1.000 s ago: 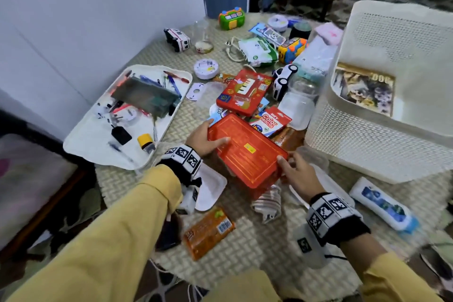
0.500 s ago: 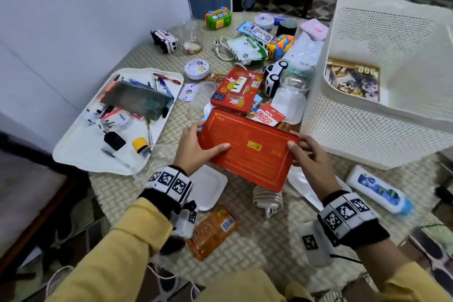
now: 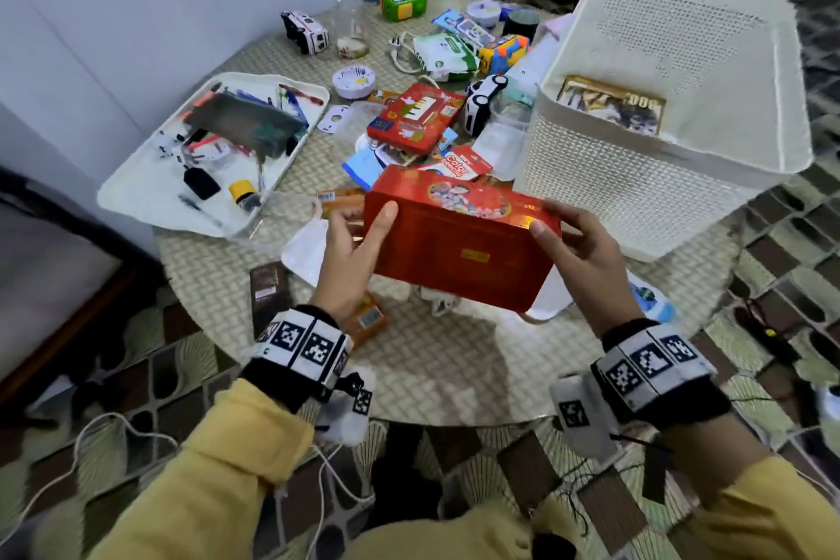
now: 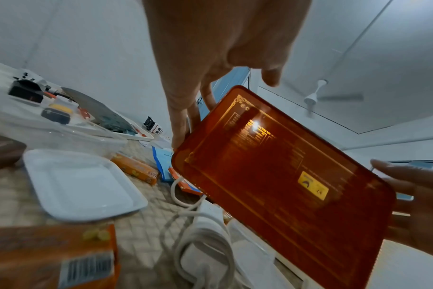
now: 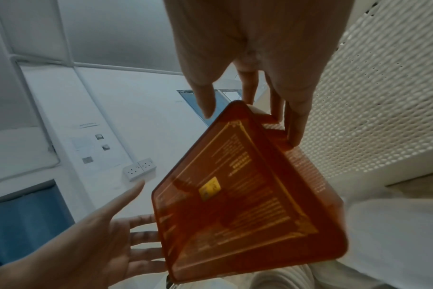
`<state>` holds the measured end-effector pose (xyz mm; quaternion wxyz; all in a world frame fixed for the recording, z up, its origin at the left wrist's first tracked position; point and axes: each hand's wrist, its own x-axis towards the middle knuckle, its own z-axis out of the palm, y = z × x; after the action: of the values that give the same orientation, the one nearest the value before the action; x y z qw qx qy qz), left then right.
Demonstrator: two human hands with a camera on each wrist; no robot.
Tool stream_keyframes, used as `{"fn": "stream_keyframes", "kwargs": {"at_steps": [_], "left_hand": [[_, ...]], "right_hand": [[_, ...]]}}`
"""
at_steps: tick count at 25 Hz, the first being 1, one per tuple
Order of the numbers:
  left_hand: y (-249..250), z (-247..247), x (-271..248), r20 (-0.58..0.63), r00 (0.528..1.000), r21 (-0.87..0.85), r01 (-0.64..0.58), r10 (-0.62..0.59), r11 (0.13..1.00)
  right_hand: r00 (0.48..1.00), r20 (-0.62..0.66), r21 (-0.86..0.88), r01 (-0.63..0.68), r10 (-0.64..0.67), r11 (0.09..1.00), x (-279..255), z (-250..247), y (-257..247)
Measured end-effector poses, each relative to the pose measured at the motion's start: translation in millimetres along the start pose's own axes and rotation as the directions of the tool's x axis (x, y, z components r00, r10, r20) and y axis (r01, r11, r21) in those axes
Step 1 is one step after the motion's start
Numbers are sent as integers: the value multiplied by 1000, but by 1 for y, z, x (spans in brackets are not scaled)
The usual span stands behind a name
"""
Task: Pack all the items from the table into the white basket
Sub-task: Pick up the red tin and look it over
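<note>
A red tin box hangs above the table's front middle, its printed underside tilted towards me. My left hand supports its left end with straight, spread fingers; the thumb lies stretched beside the underside. My right hand pinches the right end, thumb on the underside and fingers round the side. The white basket stands right of the box at the table's right, with a picture box inside.
A white tray of pens sits at the left. Toys, packets and a red piano box crowd the middle and back. Under the tin lie a white foam tray, a corded charger and orange packets.
The red tin has risen off the table and tipped its underside towards me. Both hands moved up with it, staying at its two ends.
</note>
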<state>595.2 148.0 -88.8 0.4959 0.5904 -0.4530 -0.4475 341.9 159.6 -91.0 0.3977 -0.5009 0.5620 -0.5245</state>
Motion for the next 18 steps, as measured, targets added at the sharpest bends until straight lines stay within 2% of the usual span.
{"fn": "stream_keyframes", "kwargs": {"at_steps": [2,5,9,12,16,18], "left_hand": [[-5,8,-16,-9,1000,2,6,-6,1000],[-15,14,-43,21,999,52,33,-35,998],[-22,18,-80,73,994,46,83,-86,995],[-36,15,-100,109,991,34,74,-77,997],[-64,13,-122,193,975,77,101,-114,992],[-79,15,-130,194,975,78,96,-110,992]], "right_hand": [[999,-50,-3,9,-9,1000,-12,-13,6],[999,-53,-53,10,-13,999,-33,-30,14],[992,-52,-48,-117,114,992,-58,-44,23],[979,31,-147,-196,203,969,-72,-55,38],[974,74,-349,-176,214,920,-92,-64,66],[974,75,-376,-171,213,911,-99,-64,74]]}}
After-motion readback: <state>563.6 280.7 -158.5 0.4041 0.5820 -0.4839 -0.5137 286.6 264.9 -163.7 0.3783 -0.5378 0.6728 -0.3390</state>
